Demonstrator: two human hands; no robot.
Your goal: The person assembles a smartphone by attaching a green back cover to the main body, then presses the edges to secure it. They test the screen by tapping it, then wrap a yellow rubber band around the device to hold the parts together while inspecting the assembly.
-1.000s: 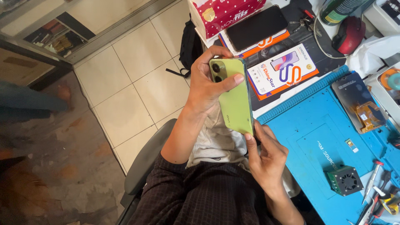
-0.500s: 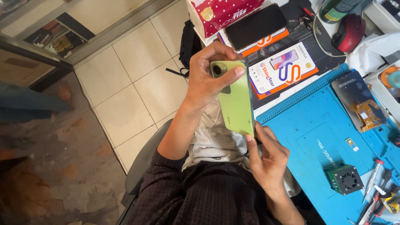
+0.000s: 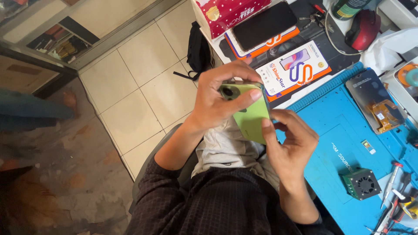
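A light green smartphone [image 3: 250, 115] is held above my lap with its back and camera lens facing up. My left hand [image 3: 220, 98] grips its upper end, thumb across the back near the camera. My right hand [image 3: 289, 146] holds the lower right edge, thumb pressed on the green back. The phone's screen side is hidden from view. Both hands hover just left of the blue work mat [image 3: 344, 143].
On the mat lie a detached phone screen with an orange flex cable [image 3: 374, 106], a small green fan block [image 3: 361, 183] and screwdrivers [image 3: 394, 182]. Behind are flat product boxes [image 3: 296, 67], a black phone [image 3: 265, 24], a red dotted box [image 3: 228, 13] and a red mouse [image 3: 363, 28]. Tiled floor lies left.
The phone has tilted flatter and dropped lower. My right hand has slid up from its bottom end to the right edge, while my left hand kept its grip near the camera.
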